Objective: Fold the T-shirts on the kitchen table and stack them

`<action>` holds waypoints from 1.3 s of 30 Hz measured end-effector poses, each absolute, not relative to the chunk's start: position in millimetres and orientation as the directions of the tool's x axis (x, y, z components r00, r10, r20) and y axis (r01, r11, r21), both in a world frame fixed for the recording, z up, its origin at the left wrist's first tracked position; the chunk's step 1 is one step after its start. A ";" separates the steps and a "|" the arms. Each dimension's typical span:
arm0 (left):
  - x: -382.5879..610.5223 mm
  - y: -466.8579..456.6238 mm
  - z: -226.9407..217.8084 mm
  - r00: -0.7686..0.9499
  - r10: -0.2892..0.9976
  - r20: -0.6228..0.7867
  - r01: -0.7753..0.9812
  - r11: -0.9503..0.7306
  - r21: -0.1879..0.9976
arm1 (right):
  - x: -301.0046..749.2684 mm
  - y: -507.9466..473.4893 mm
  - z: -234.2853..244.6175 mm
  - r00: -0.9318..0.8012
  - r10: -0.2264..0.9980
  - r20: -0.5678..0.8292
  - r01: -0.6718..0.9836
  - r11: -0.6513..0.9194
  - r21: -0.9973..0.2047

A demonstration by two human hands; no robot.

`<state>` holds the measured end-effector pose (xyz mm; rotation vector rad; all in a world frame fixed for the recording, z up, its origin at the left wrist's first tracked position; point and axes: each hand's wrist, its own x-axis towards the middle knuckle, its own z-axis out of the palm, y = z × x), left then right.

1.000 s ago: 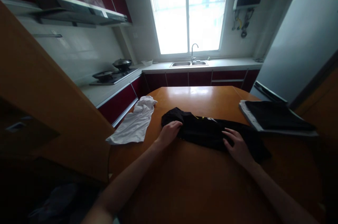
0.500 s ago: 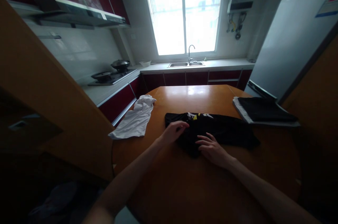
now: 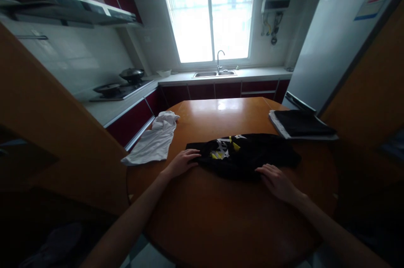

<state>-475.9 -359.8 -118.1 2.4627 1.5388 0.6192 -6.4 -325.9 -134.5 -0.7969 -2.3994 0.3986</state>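
A black shirt [image 3: 252, 154] with a white and yellow print lies bunched and partly folded across the middle of the wooden table [image 3: 227, 213]. At the shirt's left end, my left hand [image 3: 183, 163] holds the cloth edge between fingers and thumb. My right hand [image 3: 276, 180] pinches the near edge, right of the print; its fingertips are partly lost against the dark fabric.
Left on the table is a crumpled white garment [image 3: 154, 141]. A folded stack of black and white cloth [image 3: 303, 125] sits at the right. Beyond the table are a sink [image 3: 205, 74], a stove with pans [image 3: 132, 75] and a fridge [image 3: 328, 45].
My hands have moved apart, the left one out to the shirt's left end and the right one along its near edge. More of the print shows, and the near flap lies straighter.
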 end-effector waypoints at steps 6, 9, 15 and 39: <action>-454.8 -368.3 -107.2 0.285 0.905 0.317 0.860 -0.388 0.333 | -5.5 -324.1 -134.7 -0.445 0.827 0.344 0.505 0.549 -0.666; -432.1 -369.1 -97.2 0.191 0.942 0.277 0.862 -0.296 0.411 | -16.4 -278.2 -107.7 -0.175 0.954 0.244 0.400 0.295 -0.868; -340.1 -376.5 -85.5 0.122 0.954 0.275 0.642 -0.287 0.711 | -106.4 -153.0 10.8 -0.002 0.911 0.412 0.234 0.400 -0.886; -518.7 -448.5 -111.7 0.316 0.932 0.176 0.872 -0.358 0.334 | -60.3 -345.0 -121.1 -0.797 0.544 0.263 0.421 0.812 -0.404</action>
